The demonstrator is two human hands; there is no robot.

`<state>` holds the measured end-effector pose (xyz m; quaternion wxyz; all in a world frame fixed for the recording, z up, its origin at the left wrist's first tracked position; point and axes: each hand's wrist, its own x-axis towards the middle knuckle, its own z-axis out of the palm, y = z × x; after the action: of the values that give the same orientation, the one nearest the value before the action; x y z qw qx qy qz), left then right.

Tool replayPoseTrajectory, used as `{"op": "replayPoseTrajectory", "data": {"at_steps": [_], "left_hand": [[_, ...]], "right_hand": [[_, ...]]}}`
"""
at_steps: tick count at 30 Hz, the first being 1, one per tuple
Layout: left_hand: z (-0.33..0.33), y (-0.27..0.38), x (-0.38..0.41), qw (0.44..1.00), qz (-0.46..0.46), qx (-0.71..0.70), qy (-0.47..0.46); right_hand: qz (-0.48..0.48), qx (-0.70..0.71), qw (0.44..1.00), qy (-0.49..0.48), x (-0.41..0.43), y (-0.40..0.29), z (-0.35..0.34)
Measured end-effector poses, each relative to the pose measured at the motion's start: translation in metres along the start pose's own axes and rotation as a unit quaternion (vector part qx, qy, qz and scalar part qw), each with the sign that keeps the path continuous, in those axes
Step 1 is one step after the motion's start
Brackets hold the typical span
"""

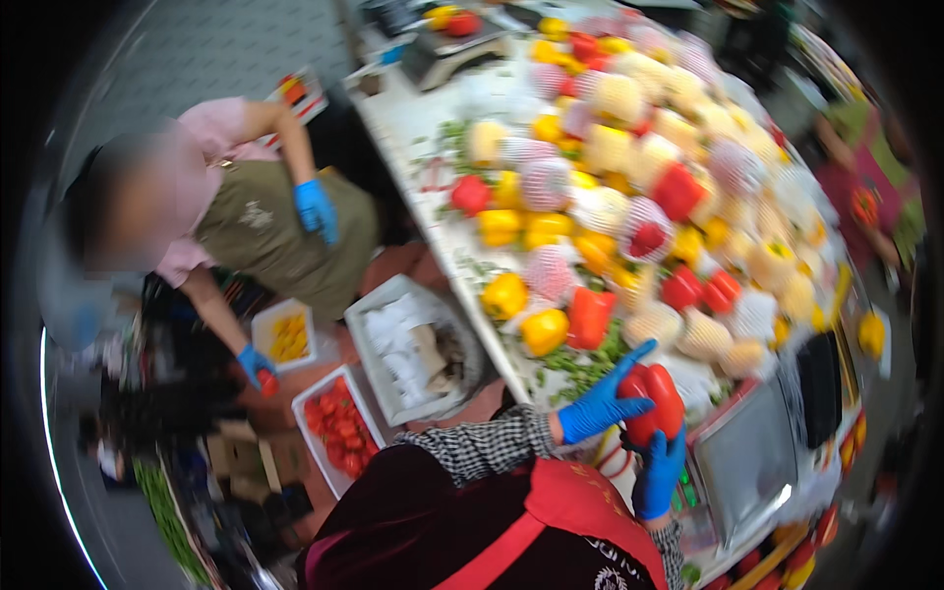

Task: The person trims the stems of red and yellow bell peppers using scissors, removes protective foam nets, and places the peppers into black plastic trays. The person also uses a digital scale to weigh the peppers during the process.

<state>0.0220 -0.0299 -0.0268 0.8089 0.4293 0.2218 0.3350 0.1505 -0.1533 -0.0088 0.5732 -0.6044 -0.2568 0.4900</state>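
A large red bell pepper [653, 404] is between my two hands, which wear blue gloves, above the near edge of the table. My left hand [606, 404] clasps its left side, thumb across the front and a finger stretched along the top. From below, my right hand [661, 472] holds the pepper's lower end. Just beyond lie a red bell pepper [590, 317], a yellow bell pepper [544, 332] and green leaf scraps [582, 372]. A big heap of red and yellow peppers, many in foam net sleeves [653, 324], covers the table [413, 177].
A scale with a metal plate [745, 457] stands to the right. On the left are a grey crate [372, 354], a white crate of red peppers [302, 413] and a tub of yellow pieces [258, 328]. A co-worker [273, 221] there holds something red; another person [859, 184] stands across the table.
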Motion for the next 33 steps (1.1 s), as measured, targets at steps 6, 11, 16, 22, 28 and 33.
{"op": "replayPoseTrajectory", "data": {"at_steps": [6,11,16,22,28,33], "left_hand": [[-0.061,0.029,-0.045,0.989,0.037,-0.081,0.119],[-0.120,0.053,-0.111,0.944,0.084,-0.212,0.238],[-0.162,0.024,-0.187,0.845,0.118,-0.379,0.357],[-0.231,-0.029,-0.302,0.734,0.224,-0.411,0.492],[-0.295,-0.087,-0.428,0.584,0.333,-0.421,0.609],[-0.347,-0.086,-0.519,0.471,0.375,-0.437,0.669]], "right_hand": [[0.019,-0.050,0.987,-0.150,0.013,0.000,0.061],[0.068,-0.084,0.961,-0.255,0.022,-0.014,0.120],[0.107,-0.100,0.919,-0.366,0.038,0.003,0.144],[0.138,-0.096,0.893,-0.417,0.044,0.013,0.180],[0.145,-0.124,0.884,-0.427,0.052,0.016,0.197],[0.144,-0.128,0.892,-0.409,0.052,0.019,0.201]]}}
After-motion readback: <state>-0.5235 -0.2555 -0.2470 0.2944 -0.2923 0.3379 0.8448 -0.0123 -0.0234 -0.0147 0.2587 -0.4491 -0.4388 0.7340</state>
